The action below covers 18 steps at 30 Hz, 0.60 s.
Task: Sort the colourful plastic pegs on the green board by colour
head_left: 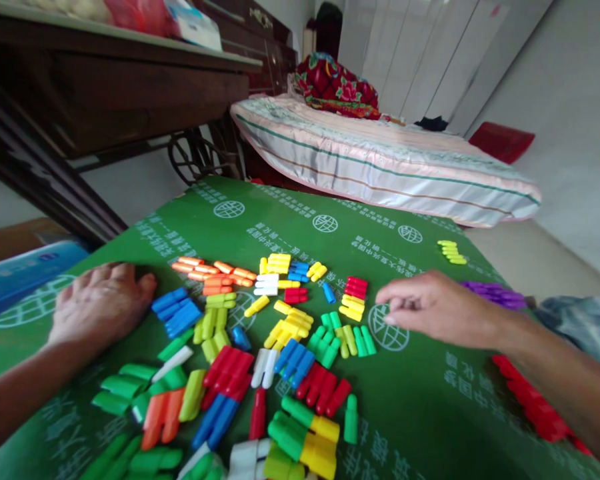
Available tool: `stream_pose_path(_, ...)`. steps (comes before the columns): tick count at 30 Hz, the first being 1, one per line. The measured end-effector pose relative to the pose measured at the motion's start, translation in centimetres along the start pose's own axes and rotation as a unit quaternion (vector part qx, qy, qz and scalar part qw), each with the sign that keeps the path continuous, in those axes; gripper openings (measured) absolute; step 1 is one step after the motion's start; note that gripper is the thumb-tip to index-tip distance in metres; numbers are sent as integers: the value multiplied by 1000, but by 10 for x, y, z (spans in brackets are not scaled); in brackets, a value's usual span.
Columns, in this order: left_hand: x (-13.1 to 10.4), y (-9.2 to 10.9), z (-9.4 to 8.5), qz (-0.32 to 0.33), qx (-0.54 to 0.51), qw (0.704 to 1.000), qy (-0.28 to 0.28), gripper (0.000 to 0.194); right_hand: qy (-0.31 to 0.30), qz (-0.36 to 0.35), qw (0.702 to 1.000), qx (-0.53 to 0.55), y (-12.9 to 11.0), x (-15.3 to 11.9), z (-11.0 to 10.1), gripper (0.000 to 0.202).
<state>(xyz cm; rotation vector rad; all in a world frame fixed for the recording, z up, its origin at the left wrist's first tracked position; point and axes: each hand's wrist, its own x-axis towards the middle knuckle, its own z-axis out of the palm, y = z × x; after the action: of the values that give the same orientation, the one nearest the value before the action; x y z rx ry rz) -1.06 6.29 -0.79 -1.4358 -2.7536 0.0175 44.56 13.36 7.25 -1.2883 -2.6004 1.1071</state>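
My left hand (100, 303) lies palm down on the green table, fingers stretched out flat, just left of a joined block of blue bullet-shaped plastic pieces (177, 312). My right hand (420, 307) is over the right half, thumb and forefinger a little apart, with nothing visible between them. Nearest to it are joined red pieces (356, 287) and yellow pieces (352, 307). Between the hands lie several more groups: orange pieces (215, 269), green pieces (325, 345), white pieces (265, 367) and red pieces (229, 370). A single blue piece (329, 292) lies loose.
On the green table (290, 227), purple pieces (493, 295) and yellow-green pieces (451, 252) lie at the far right. Red pieces (535, 400) are partly behind my right forearm. A bed (380, 153) stands beyond; a wooden sewing-machine table (130, 87) is at left.
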Motion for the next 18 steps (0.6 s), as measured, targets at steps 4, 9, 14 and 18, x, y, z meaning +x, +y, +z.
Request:
stream_pose_path(4,-6,5,-5,0,11,1000,-12,68,-76,-124,978,-152,-28,-9,41,8)
stream_pose_path(9,-9,7,-5,12,1,1000,-4,70,-47,-71,963,-257,-36,-1,59,12)
stream_pose_path(14,-7,4,-3,8,6,1000,-1,67,-53,6,949,-311,-36,16,69,19)
stream_pose_path(18,-5,2,-3,10,9,1000,-6,69,-55,2,950,-307,-38,18,76,22)
